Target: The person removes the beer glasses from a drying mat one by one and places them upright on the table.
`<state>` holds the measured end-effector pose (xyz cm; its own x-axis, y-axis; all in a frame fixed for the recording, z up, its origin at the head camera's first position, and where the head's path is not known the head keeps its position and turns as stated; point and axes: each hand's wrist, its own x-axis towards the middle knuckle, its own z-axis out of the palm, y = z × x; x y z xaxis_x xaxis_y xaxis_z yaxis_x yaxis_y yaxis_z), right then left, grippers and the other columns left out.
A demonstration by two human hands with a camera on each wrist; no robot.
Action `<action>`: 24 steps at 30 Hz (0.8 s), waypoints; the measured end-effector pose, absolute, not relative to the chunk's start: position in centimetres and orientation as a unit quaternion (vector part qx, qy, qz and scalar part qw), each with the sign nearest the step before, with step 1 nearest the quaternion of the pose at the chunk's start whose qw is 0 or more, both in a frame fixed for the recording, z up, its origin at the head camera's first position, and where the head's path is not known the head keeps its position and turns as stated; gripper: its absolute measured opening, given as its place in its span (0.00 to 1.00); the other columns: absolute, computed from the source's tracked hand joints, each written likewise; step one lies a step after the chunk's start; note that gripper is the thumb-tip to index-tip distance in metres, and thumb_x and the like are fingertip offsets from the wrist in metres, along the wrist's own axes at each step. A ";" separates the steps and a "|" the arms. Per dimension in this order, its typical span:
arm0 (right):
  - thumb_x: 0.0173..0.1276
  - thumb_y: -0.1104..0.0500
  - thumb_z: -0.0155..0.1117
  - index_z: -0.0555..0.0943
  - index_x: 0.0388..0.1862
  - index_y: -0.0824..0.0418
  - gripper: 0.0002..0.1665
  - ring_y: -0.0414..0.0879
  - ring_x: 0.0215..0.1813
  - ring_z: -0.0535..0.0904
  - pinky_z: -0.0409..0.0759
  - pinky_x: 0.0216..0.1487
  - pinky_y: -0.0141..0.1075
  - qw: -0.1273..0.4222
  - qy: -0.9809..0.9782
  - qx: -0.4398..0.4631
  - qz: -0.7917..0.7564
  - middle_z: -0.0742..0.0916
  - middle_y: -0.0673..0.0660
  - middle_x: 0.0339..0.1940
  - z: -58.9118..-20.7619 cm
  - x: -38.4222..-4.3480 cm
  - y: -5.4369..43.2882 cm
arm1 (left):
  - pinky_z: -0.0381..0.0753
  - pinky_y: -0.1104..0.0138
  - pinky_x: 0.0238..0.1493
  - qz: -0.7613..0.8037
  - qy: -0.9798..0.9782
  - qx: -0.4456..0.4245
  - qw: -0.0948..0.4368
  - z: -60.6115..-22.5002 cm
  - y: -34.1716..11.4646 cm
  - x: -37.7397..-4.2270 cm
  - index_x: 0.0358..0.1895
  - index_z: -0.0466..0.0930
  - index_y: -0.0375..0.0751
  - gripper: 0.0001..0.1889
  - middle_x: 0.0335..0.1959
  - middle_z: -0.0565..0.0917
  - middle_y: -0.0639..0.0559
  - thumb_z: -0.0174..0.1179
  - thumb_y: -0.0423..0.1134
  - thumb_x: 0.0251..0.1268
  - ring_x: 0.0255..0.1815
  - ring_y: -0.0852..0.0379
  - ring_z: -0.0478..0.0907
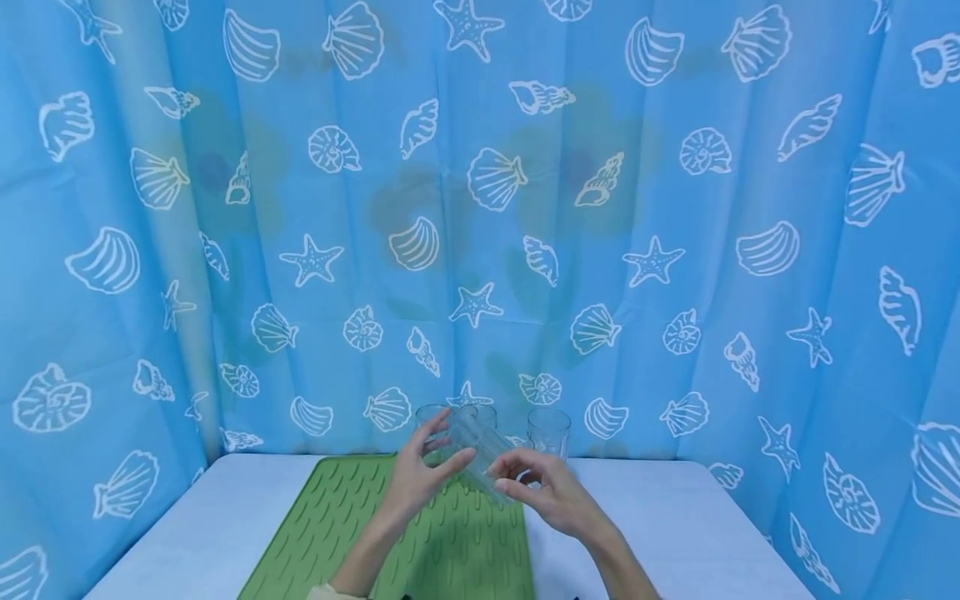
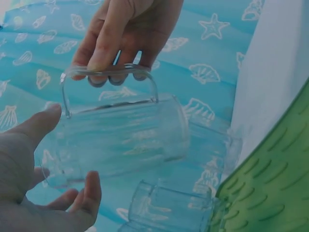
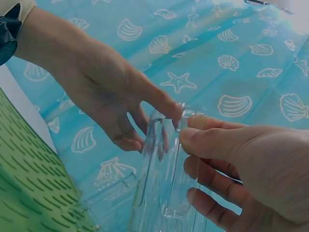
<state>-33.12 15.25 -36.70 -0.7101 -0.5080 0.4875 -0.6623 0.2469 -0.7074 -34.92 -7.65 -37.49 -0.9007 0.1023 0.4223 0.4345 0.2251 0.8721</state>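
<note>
1. Head view: I have the clear glass mug (image 1: 486,443) tilted in the air between both hands, over the back part of the green mat (image 1: 337,517). My right hand (image 1: 553,493) is at its lower right end, fingers curled, thumb and fingertips together on it. My left hand (image 1: 422,477) is on the other side, fingers spread apart. Behind, rims of more clear glasses (image 1: 550,429) show: two left of centre, one to the right. White table (image 1: 660,525) under the mat, blue shell-print curtain (image 1: 525,283) behind.

2. Left wrist view: mug lies sideways across the frame, handle (image 2: 113,71) upward. Right fingers are clamped on the handle. Left thumb and fingers stand apart around one end; thumb is right by the handle's corner. I can't tell how firmly the left presses. Other glasses lie beyond, near the mat edge.

3. Right wrist view: right thumb and index pinch the handle, other fingers loosely bent. Left thumb reaches the mug close to that pinch. Dark device (image 3: 7,39) on the left wrist.
</note>
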 end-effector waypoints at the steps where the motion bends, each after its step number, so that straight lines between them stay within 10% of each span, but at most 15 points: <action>1: 0.74 0.58 0.58 0.83 0.48 0.58 0.09 0.39 0.40 0.82 0.84 0.43 0.34 0.081 -0.785 0.370 0.491 0.87 0.60 0.43 -36.7 -33.2 15.3 | 0.84 0.47 0.56 -0.597 -0.771 -0.176 0.137 -37.5 -7.7 -34.9 0.72 0.63 0.67 0.38 0.71 0.69 0.44 0.70 0.52 0.58 0.68 0.40 0.71; 24: 0.72 0.56 0.62 0.81 0.47 0.57 0.09 0.39 0.44 0.82 0.86 0.41 0.34 0.129 -0.773 0.312 0.537 0.86 0.59 0.44 -37.1 -33.8 18.1 | 0.82 0.43 0.53 -0.413 -0.889 -0.179 0.082 -40.9 -13.7 -32.2 0.73 0.63 0.42 0.42 0.64 0.72 0.35 0.67 0.57 0.59 0.60 0.37 0.75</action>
